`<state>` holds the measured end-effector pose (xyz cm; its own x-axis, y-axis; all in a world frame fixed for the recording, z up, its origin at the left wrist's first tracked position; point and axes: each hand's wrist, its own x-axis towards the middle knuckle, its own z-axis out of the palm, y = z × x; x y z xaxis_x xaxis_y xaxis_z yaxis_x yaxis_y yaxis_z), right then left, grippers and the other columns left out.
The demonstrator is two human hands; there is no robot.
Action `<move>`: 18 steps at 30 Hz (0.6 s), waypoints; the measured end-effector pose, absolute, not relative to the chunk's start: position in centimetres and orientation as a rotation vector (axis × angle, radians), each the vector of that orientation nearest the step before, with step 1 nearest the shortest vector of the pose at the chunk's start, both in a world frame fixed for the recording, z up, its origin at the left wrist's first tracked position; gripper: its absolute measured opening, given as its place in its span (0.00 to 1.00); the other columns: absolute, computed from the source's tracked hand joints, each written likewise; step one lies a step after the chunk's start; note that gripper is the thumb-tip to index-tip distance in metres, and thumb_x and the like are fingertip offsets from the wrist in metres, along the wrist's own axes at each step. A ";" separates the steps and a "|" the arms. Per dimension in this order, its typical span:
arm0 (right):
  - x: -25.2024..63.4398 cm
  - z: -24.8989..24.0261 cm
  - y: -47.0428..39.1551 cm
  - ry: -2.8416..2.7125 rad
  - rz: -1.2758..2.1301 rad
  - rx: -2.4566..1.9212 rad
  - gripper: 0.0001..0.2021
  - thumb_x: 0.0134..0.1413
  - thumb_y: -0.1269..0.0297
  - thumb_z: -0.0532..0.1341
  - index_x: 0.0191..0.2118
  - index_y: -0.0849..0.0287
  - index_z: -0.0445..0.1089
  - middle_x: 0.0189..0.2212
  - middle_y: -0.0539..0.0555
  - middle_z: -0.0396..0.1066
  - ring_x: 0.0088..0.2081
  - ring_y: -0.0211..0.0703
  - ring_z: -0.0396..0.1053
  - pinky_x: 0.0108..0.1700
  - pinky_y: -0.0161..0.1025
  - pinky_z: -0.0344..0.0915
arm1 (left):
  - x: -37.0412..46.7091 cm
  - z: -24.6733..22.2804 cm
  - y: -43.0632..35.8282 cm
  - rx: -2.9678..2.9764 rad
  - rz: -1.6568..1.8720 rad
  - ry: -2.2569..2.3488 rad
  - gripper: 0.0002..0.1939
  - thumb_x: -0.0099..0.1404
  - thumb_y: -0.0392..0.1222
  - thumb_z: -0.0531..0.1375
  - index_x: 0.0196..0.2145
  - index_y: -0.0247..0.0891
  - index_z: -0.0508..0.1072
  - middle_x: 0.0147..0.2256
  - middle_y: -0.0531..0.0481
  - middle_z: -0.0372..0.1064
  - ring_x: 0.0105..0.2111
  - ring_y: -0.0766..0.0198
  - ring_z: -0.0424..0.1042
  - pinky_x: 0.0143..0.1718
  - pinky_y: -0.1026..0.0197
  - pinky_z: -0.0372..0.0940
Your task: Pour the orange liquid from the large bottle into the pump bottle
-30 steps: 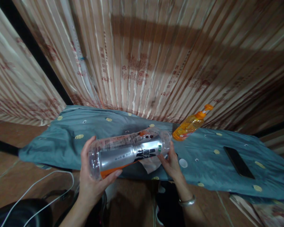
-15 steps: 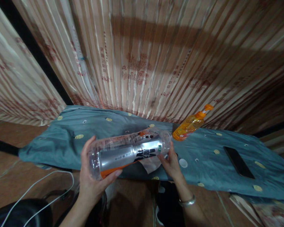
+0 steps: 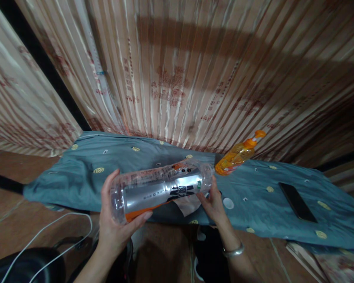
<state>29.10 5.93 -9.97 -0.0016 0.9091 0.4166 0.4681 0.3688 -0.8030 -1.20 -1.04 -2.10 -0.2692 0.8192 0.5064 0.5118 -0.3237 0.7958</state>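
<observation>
A: Taking the clock round the large bottle (image 3: 162,190) in the head view, what's around it?

B: A pump bottle (image 3: 234,159) at two o'clock, its base just beside the large bottle's neck; I can't tell whether they touch. A white disc (image 3: 228,203) and, well beyond it, a dark phone (image 3: 297,202) lie towards three.

A: Anything blocked from sight?

B: The pale sheet (image 3: 188,205) at four, partly hidden by the large bottle and right hand (image 3: 214,202). A white cable (image 3: 51,228) loops at eight, over a black rounded object (image 3: 26,267). The pleated curtain (image 3: 171,86) fills twelve.

A: And the grip?

B: The left hand (image 3: 115,220) is wrapped round the base, thumb on the near side. The right pinches near the neck, its fingertips partly hidden. The large bottle lies sideways between them, above the cloth (image 3: 85,181).

A: Materials?

B: Clear, glossy plastic with silver and orange on the large bottle; amber see-through plastic with an orange pump on the other. The cloth is wrinkled blue-green with yellow motifs, the curtain striped with reddish prints.
</observation>
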 end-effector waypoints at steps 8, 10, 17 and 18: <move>28.9 -9.7 5.8 -1.623 0.565 -1.237 0.38 0.65 0.54 0.64 0.75 0.56 0.51 0.62 0.63 0.75 0.59 0.59 0.77 0.61 0.55 0.73 | -1.4 -2.1 -0.9 1.778 1.611 1.614 0.52 0.56 0.56 0.73 0.72 0.46 0.55 0.59 0.39 0.70 0.55 0.41 0.76 0.56 0.38 0.73; 28.7 -9.6 5.7 -1.603 0.576 -1.247 0.38 0.64 0.53 0.64 0.74 0.56 0.52 0.61 0.64 0.75 0.58 0.59 0.77 0.60 0.55 0.73 | -1.6 -2.4 -0.8 1.815 1.601 1.611 0.53 0.56 0.55 0.73 0.73 0.47 0.54 0.60 0.39 0.69 0.56 0.41 0.76 0.57 0.38 0.72; 28.7 -9.5 5.7 -1.595 0.584 -1.265 0.39 0.63 0.53 0.65 0.74 0.58 0.52 0.59 0.64 0.77 0.56 0.59 0.78 0.58 0.54 0.75 | -1.7 -2.4 -0.8 1.839 1.618 1.584 0.52 0.58 0.54 0.73 0.73 0.46 0.54 0.60 0.38 0.70 0.56 0.42 0.77 0.57 0.39 0.73; 28.7 -9.4 5.7 -1.595 0.581 -1.268 0.39 0.63 0.54 0.65 0.74 0.58 0.52 0.59 0.64 0.77 0.56 0.59 0.78 0.58 0.54 0.75 | -1.6 -2.3 -0.8 1.840 1.618 1.579 0.53 0.57 0.54 0.73 0.73 0.46 0.53 0.61 0.38 0.71 0.57 0.41 0.76 0.57 0.39 0.73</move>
